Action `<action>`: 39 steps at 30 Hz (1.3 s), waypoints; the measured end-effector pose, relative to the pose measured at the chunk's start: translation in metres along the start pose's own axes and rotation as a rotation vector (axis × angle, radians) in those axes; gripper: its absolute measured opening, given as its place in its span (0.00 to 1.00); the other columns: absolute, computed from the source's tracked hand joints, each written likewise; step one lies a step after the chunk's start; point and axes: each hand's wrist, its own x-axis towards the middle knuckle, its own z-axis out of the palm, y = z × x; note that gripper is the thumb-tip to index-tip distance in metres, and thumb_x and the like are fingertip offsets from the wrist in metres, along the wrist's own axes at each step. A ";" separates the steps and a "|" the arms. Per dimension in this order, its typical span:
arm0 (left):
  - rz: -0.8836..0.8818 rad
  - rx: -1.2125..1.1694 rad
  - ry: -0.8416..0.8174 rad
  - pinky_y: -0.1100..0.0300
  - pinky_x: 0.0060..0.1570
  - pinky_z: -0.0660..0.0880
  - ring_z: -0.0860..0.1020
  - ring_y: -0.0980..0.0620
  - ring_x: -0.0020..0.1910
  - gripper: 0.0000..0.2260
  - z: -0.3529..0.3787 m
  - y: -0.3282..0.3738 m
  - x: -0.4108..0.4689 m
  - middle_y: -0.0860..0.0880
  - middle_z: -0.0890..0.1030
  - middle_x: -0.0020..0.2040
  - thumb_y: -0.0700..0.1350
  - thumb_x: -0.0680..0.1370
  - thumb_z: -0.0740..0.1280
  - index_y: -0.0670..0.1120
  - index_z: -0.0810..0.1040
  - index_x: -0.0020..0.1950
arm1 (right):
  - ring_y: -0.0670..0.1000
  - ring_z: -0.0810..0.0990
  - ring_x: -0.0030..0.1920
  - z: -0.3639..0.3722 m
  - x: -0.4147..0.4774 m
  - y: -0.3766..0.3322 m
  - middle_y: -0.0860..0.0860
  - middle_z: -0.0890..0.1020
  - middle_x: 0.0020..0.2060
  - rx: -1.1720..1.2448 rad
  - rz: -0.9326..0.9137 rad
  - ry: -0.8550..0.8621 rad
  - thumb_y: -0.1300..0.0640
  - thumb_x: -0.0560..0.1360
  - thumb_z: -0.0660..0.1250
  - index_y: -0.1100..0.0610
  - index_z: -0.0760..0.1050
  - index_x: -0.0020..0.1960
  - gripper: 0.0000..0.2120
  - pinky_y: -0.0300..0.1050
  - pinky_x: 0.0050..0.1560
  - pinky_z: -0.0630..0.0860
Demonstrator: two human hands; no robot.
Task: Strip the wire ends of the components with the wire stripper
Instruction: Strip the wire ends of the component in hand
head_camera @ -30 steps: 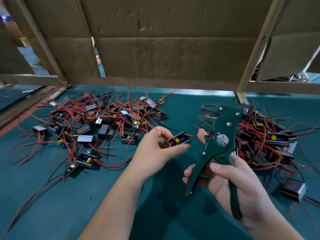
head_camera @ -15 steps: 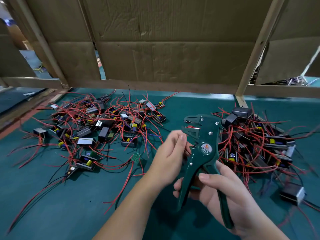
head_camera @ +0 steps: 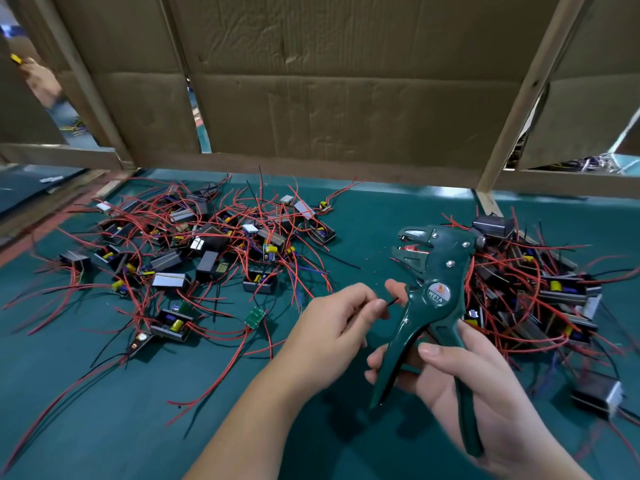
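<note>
Head view: right hand [head_camera: 467, 382] grips the handles of the green wire stripper [head_camera: 433, 289], jaws apart, aimed at eleven o'clock; left hand [head_camera: 332, 327] pinches a thin black wire [head_camera: 392, 302], its tip just beside the tool; a pile of components [head_camera: 207, 251] lies at ten o'clock on the green table [head_camera: 104, 410] — another pile [head_camera: 540, 292] at three.

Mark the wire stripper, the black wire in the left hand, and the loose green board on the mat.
wire stripper [head_camera: 439, 293], head view, round label on its body.
black wire [head_camera: 391, 302], head view, free end near the stripper.
green board [head_camera: 255, 317], head view, middle of its face.
</note>
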 end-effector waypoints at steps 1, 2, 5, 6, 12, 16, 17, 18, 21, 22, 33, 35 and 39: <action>-0.002 -0.005 -0.041 0.49 0.38 0.75 0.78 0.52 0.28 0.10 -0.001 0.001 0.000 0.52 0.75 0.27 0.55 0.80 0.58 0.52 0.73 0.45 | 0.67 0.80 0.43 0.000 0.000 0.001 0.68 0.78 0.44 -0.005 -0.008 0.009 0.66 0.62 0.69 0.59 0.76 0.64 0.29 0.67 0.47 0.77; -0.004 -0.009 -0.067 0.50 0.39 0.76 0.78 0.53 0.28 0.09 -0.002 0.002 0.000 0.54 0.75 0.26 0.54 0.81 0.58 0.52 0.73 0.45 | 0.67 0.80 0.43 -0.001 0.001 0.002 0.69 0.79 0.44 -0.010 -0.014 0.014 0.67 0.63 0.68 0.59 0.77 0.63 0.27 0.67 0.47 0.77; -0.013 -0.060 -0.081 0.55 0.35 0.74 0.78 0.53 0.26 0.08 -0.003 0.002 0.000 0.55 0.76 0.26 0.52 0.80 0.59 0.51 0.73 0.45 | 0.66 0.80 0.43 -0.002 0.001 0.004 0.67 0.80 0.46 -0.008 -0.029 0.022 0.67 0.64 0.67 0.59 0.76 0.64 0.28 0.64 0.46 0.78; -0.020 -0.093 -0.075 0.59 0.33 0.73 0.78 0.54 0.26 0.08 -0.004 0.002 -0.001 0.55 0.77 0.27 0.51 0.80 0.60 0.50 0.74 0.45 | 0.66 0.80 0.44 -0.002 0.001 0.004 0.66 0.80 0.46 -0.001 -0.035 0.020 0.67 0.64 0.68 0.58 0.74 0.66 0.30 0.64 0.46 0.77; -0.080 -0.286 -0.011 0.61 0.30 0.72 0.76 0.44 0.25 0.02 -0.004 0.002 -0.003 0.52 0.81 0.31 0.51 0.78 0.65 0.56 0.75 0.49 | 0.66 0.80 0.44 -0.001 0.000 0.000 0.68 0.79 0.47 -0.008 -0.083 0.009 0.64 0.61 0.68 0.59 0.72 0.69 0.34 0.63 0.46 0.77; -0.085 -0.337 -0.006 0.61 0.30 0.74 0.76 0.46 0.25 0.03 -0.007 0.005 -0.004 0.49 0.82 0.33 0.46 0.79 0.65 0.51 0.75 0.45 | 0.66 0.80 0.43 -0.003 0.000 -0.003 0.68 0.79 0.46 -0.026 -0.108 0.019 0.61 0.62 0.66 0.60 0.72 0.68 0.32 0.64 0.45 0.78; -0.097 -0.356 0.004 0.63 0.30 0.74 0.77 0.50 0.26 0.04 -0.007 0.006 -0.004 0.49 0.83 0.36 0.44 0.80 0.65 0.50 0.75 0.45 | 0.66 0.80 0.43 -0.004 0.000 -0.004 0.68 0.80 0.47 -0.032 -0.107 0.021 0.61 0.63 0.66 0.61 0.72 0.68 0.32 0.64 0.45 0.78; -0.121 -0.377 0.011 0.65 0.31 0.74 0.77 0.53 0.26 0.05 -0.007 0.007 -0.003 0.50 0.83 0.38 0.43 0.80 0.65 0.49 0.75 0.44 | 0.66 0.80 0.43 -0.004 0.000 -0.005 0.67 0.80 0.47 -0.035 -0.105 0.019 0.63 0.63 0.66 0.61 0.72 0.68 0.33 0.64 0.45 0.77; -0.225 -0.439 0.024 0.68 0.28 0.70 0.73 0.57 0.25 0.09 -0.007 0.010 -0.002 0.53 0.81 0.33 0.41 0.80 0.64 0.49 0.75 0.41 | 0.67 0.79 0.44 -0.005 -0.001 -0.004 0.67 0.79 0.47 -0.034 -0.091 0.004 0.63 0.64 0.65 0.61 0.72 0.68 0.32 0.66 0.47 0.77; -0.244 -0.443 0.043 0.68 0.26 0.68 0.72 0.58 0.24 0.10 -0.008 0.011 -0.002 0.54 0.78 0.30 0.41 0.80 0.65 0.50 0.76 0.39 | 0.67 0.79 0.44 -0.005 -0.002 -0.003 0.68 0.79 0.46 -0.038 -0.085 0.000 0.61 0.64 0.66 0.61 0.72 0.68 0.32 0.66 0.47 0.76; -0.205 -0.485 0.072 0.68 0.22 0.63 0.67 0.58 0.21 0.04 -0.016 0.014 -0.004 0.55 0.83 0.35 0.44 0.71 0.74 0.53 0.84 0.39 | 0.68 0.78 0.45 -0.003 -0.004 -0.004 0.70 0.77 0.49 -0.072 -0.058 -0.055 0.58 0.62 0.76 0.59 0.73 0.68 0.35 0.68 0.50 0.76; -0.221 -0.518 0.081 0.69 0.22 0.63 0.66 0.58 0.20 0.05 -0.015 0.015 -0.004 0.54 0.83 0.34 0.41 0.70 0.75 0.52 0.85 0.39 | 0.68 0.78 0.45 -0.002 -0.005 -0.003 0.70 0.77 0.51 -0.063 -0.058 -0.059 0.60 0.63 0.74 0.60 0.72 0.68 0.34 0.69 0.50 0.75; -0.325 -0.613 0.079 0.68 0.21 0.62 0.64 0.57 0.18 0.04 -0.016 0.017 -0.003 0.50 0.82 0.34 0.44 0.65 0.77 0.52 0.86 0.37 | 0.67 0.79 0.45 -0.004 -0.004 -0.007 0.65 0.77 0.61 -0.009 -0.062 -0.112 0.55 0.63 0.77 0.63 0.70 0.69 0.36 0.68 0.48 0.74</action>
